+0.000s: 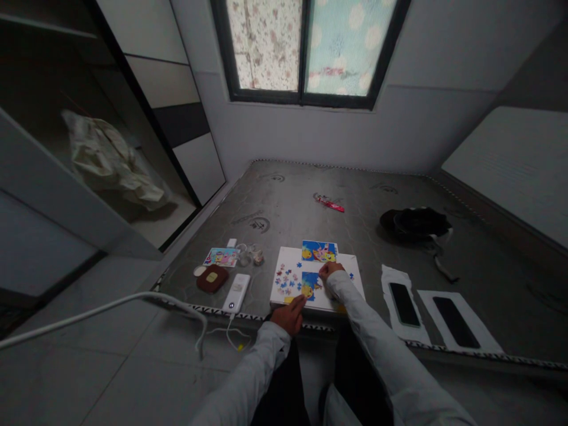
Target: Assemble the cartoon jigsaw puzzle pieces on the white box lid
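A partly joined jigsaw puzzle (309, 284), blue and yellow, lies on a flat white box (284, 255). My left hand (290, 316) is at the box's front edge, its index finger stretched out and touching the puzzle's lower edge. Over the puzzle's upper right side, the fingers of my right hand (331, 272) are pinched together; whatever is between them is too small to make out. Loose puzzle pieces (287, 280) are scattered on the box left of the puzzle. Behind it lies a colourful picture card (319, 251) with a cartoon figure.
The box rests near the front edge of a grey mattress (293, 195). To the left are a white power bank (236, 294) with a cable, a brown case (212, 278) and another picture card (222, 257). Two phones (403, 303) and a black cap-like item (417, 223) lie right.
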